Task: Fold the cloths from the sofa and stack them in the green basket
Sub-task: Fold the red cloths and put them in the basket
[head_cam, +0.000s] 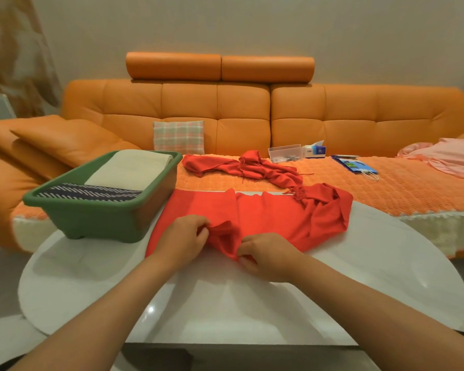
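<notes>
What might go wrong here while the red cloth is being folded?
The left hand and right hand pinch only the near edge of the red cloth, whose far end trails onto the sofa. Its fringe might snag on the knitted cover there. The green basket sits close to the table edge, so a hard tug may nudge it off.

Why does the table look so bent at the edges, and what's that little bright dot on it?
Head view: the wide-angle lens bows the white table and sofa near the frame's edges; the dot is glare on the table's glossy top; light is warm and soft; the red cloth looks sharp.
</notes>
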### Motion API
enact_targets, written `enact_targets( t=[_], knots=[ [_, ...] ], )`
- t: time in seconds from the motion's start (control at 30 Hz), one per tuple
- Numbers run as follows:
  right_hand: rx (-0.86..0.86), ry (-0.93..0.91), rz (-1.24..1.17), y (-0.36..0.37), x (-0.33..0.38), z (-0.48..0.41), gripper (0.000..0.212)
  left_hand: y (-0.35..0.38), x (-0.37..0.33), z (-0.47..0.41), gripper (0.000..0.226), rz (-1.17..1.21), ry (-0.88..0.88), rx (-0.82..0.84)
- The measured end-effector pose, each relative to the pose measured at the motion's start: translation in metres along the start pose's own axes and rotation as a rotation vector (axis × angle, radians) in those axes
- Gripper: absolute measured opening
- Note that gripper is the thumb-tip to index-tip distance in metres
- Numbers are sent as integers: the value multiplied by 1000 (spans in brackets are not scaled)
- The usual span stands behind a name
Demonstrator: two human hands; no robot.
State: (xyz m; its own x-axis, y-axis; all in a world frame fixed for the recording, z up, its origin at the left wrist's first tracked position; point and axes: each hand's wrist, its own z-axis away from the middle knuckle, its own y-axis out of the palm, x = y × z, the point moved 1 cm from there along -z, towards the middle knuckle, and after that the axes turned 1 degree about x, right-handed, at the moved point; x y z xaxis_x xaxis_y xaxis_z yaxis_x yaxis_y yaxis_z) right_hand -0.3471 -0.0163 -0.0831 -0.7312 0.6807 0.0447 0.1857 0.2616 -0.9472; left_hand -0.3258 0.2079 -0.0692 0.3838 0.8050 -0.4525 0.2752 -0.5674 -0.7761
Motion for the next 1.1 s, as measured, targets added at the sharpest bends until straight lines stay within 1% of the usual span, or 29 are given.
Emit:
enact_targets(
  t=[0.03, 0.07, 0.1, 0.17, 0.2, 0.23, 0.3, 0.33, 0.37, 0.43, 0.47, 0.53, 0.6, 0.63, 0.7, 0.73, 0.83, 0.87, 1.0, 1.03, 1.1],
  knots=[
    [25, -17, -5, -1, 4, 1, 21, -5, -1, 1, 24, -29, 10, 15],
    [73, -22, -5, -2, 7, 1, 20, -9, -2, 1, 27, -66, 15, 98],
    [128, -9, -21, -2, 10, 3, 20, -12, -2, 2, 29, -84, 17, 253],
    [199, 62, -122, -2, 12, 6, 20, -10, -5, 7, 26, -32, -3, 617],
    [204, 116, -192, -5, 11, 6, 20, -8, -6, 9, 28, -23, 3, 715],
    [193, 178, -258, -8, 6, 7, 21, -6, -7, 8, 32, -43, 24, 750],
    [111, 288, -304, -16, -8, 10, 25, -1, -7, 4, 38, -102, 52, 728],
    [68, 334, -268, -20, -17, 12, 26, 1, -8, 1, 37, -124, 69, 689],
    [42, 380, -216, -23, -29, 16, 26, 4, -11, -1, 35, -132, 99, 639],
    [21, 483, -147, -30, -56, 27, 27, 11, -22, -7, 22, -105, 173, 534],
    [38, 536, -122, -33, -71, 35, 29, 17, -30, -10, 15, -64, 196, 496],
    [168, 610, 25, -37, -104, 56, 33, 30, -47, -15, 6, 31, 234, 449],
    [320, 601, 222, -38, -133, 78, 36, 48, -67, -21, 7, 87, 320, 417],
    [349, 586, 265, -38, -145, 87, 35, 59, -78, -23, 8, 94, 373, 419],
    [325, 552, 280, -37, -163, 97, 25, 84, -100, -26, 13, 70, 449, 448],
    [304, 524, 289, -37, -168, 98, 21, 96, -110, -27, 16, 50, 460, 459],
    [299, 472, 331, -37, -171, 96, 14, 128, -130, -31, 29, -73, 416, 451],
    [301, 471, 320, -37, -168, 96, 14, 135, -134, -32, 29, -106, 414, 435],
    [264, 558, 231, -49, -160, 101, 14, 144, -149, -36, 16, -138, 437, 373],
    [277, 583, 246, -57, -159, 103, 14, 143, -153, -36, 14, -114, 444, 377],
    [382, 627, 289, -76, -153, 107, 17, 142, -159, -35, 9, -16, 439, 442]
  ],
)
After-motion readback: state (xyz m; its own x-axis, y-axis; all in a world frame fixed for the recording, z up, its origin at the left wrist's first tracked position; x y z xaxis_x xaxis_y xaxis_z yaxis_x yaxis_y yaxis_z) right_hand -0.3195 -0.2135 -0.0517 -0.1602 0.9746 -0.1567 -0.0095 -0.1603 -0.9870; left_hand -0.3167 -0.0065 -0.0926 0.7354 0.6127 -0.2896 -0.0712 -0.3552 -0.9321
